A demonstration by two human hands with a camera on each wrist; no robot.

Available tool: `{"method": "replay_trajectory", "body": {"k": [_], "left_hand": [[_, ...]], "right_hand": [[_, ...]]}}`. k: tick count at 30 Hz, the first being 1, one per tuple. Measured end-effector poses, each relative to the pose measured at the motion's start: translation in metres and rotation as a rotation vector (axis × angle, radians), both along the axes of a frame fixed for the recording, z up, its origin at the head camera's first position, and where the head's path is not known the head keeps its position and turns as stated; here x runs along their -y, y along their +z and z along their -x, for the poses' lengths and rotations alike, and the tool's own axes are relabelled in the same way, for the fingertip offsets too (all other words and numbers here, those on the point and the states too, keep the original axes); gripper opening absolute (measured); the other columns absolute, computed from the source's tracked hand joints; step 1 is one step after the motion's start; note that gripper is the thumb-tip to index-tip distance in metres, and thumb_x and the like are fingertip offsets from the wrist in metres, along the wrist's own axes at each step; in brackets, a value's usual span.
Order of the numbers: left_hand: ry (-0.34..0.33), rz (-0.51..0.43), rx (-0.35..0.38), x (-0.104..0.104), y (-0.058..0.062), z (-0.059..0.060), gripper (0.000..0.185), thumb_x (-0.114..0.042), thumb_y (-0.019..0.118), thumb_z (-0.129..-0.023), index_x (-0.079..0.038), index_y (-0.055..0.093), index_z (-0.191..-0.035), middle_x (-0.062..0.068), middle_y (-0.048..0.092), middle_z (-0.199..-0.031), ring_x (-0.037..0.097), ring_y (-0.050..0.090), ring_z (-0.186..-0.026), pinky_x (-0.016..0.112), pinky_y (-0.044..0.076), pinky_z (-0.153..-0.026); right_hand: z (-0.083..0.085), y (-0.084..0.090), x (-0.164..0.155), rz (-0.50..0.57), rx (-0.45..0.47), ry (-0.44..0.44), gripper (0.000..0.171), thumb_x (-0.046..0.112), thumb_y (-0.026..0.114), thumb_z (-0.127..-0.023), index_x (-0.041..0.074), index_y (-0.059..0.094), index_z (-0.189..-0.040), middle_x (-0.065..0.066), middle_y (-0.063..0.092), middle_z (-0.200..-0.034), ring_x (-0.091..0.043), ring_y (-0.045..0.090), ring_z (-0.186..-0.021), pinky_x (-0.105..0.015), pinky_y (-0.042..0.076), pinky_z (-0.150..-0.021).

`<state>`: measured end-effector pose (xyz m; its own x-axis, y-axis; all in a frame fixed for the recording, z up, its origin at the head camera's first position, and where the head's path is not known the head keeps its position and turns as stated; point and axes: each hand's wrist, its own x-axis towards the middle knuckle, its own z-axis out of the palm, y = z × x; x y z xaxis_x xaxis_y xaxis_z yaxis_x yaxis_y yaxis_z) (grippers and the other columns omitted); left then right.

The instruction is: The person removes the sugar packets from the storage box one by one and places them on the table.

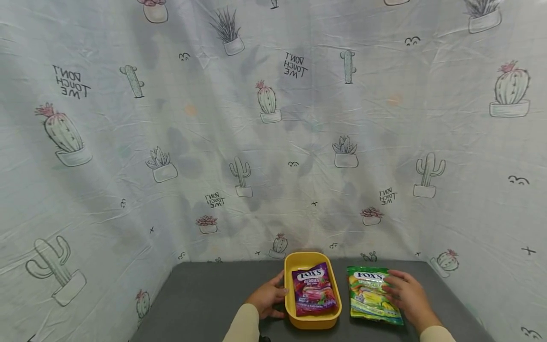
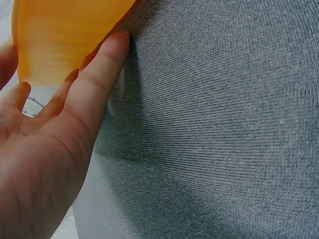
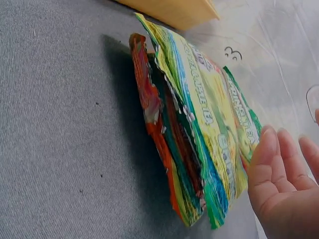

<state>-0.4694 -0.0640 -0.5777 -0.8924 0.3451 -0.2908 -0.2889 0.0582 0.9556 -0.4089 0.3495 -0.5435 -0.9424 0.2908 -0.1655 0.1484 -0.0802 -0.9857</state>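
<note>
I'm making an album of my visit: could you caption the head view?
Left hand against a yellow tub holding a purple packet; right hand at a green packet.

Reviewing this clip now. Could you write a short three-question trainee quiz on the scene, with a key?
1. What is the main colour of the Berries packet inside the yellow container?
2. True or false: the left hand is on the green packet.
3. In the head view, the green packet lies: A) left of the container; B) inside it; C) right of it.

Key: 1. Purple. 2. False; it is at the yellow container. 3. C.
</note>
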Motion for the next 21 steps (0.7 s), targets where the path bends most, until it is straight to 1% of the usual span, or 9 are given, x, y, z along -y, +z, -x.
{"method": "replay_trajectory", "body": {"k": [2, 4, 6, 9, 11, 14, 17, 21], "left_hand": [[0.002, 0.001, 0.002, -0.001, 0.0, 0.001, 0.072, -0.011, 0.062, -0.112, -0.016, 0.027, -0.174, 0.024, 0.061, -0.14, 0.043, 0.062, -0.125, 0.076, 0.055, -0.086], [0.001, 0.0, 0.004, -0.001, 0.0, 0.001, 0.072, -0.011, 0.062, -0.112, -0.016, 0.027, -0.174, 0.025, 0.061, -0.141, 0.044, 0.062, -0.126, 0.076, 0.054, -0.086], [0.002, -0.004, 0.006, -0.001, -0.001, 0.0, 0.072, -0.011, 0.061, -0.112, -0.016, 0.027, -0.174, 0.026, 0.06, -0.142, 0.044, 0.062, -0.126, 0.077, 0.054, -0.087], [-0.003, -0.012, 0.007, -0.001, -0.001, 0.001, 0.072, -0.01, 0.061, -0.112, -0.015, 0.026, -0.174, 0.027, 0.059, -0.144, 0.045, 0.061, -0.128, 0.077, 0.053, -0.088], [-0.005, -0.015, 0.008, 0.0, -0.001, 0.001, 0.072, -0.01, 0.061, -0.112, -0.015, 0.025, -0.174, 0.028, 0.058, -0.145, 0.045, 0.06, -0.128, 0.078, 0.053, -0.088], [-0.006, -0.015, 0.009, 0.0, -0.001, 0.001, 0.073, -0.01, 0.061, -0.111, -0.015, 0.025, -0.175, 0.028, 0.057, -0.147, 0.046, 0.059, -0.13, 0.078, 0.053, -0.088], [-0.002, -0.015, 0.011, 0.0, 0.0, 0.0, 0.073, -0.01, 0.062, -0.111, -0.016, 0.026, -0.175, 0.027, 0.058, -0.146, 0.045, 0.06, -0.129, 0.077, 0.053, -0.088], [0.006, -0.008, 0.011, 0.0, 0.001, -0.001, 0.072, -0.01, 0.061, -0.111, -0.016, 0.027, -0.174, 0.025, 0.061, -0.143, 0.042, 0.062, -0.126, 0.076, 0.055, -0.086]], "right_hand": [[0.0, 0.001, 0.003, 0.007, 0.004, 0.019, 0.061, 0.018, 0.061, -0.113, -0.01, 0.035, -0.16, -0.013, 0.07, -0.118, -0.021, 0.074, -0.092, -0.044, 0.063, -0.079], [0.001, 0.002, 0.007, 0.012, 0.002, 0.04, 0.06, 0.019, 0.06, -0.113, -0.01, 0.034, -0.16, -0.011, 0.071, -0.117, -0.022, 0.075, -0.093, -0.044, 0.063, -0.079], [0.002, 0.003, 0.012, 0.007, 0.002, 0.059, 0.061, 0.02, 0.06, -0.113, -0.01, 0.034, -0.16, -0.013, 0.07, -0.121, -0.023, 0.075, -0.095, -0.044, 0.063, -0.08], [0.004, 0.004, 0.02, -0.009, 0.0, 0.088, 0.063, 0.022, 0.062, -0.113, -0.009, 0.035, -0.16, -0.017, 0.067, -0.127, -0.027, 0.075, -0.1, -0.045, 0.063, -0.082], [0.005, 0.004, 0.025, -0.019, -0.001, 0.109, 0.064, 0.024, 0.062, -0.113, -0.009, 0.035, -0.161, -0.024, 0.062, -0.134, -0.03, 0.074, -0.104, -0.046, 0.063, -0.083], [0.007, 0.006, 0.032, -0.017, -0.003, 0.128, 0.063, 0.024, 0.061, -0.114, -0.009, 0.035, -0.161, -0.029, 0.06, -0.138, -0.033, 0.074, -0.107, -0.047, 0.063, -0.085], [0.009, 0.008, 0.04, -0.004, 0.003, 0.131, 0.063, 0.023, 0.063, -0.113, -0.009, 0.036, -0.16, -0.031, 0.06, -0.137, -0.036, 0.073, -0.107, -0.048, 0.063, -0.085], [0.011, 0.01, 0.052, 0.0, 0.013, 0.147, 0.063, 0.024, 0.064, -0.112, -0.008, 0.038, -0.159, -0.03, 0.06, -0.136, -0.037, 0.072, -0.107, -0.048, 0.063, -0.085]]}}
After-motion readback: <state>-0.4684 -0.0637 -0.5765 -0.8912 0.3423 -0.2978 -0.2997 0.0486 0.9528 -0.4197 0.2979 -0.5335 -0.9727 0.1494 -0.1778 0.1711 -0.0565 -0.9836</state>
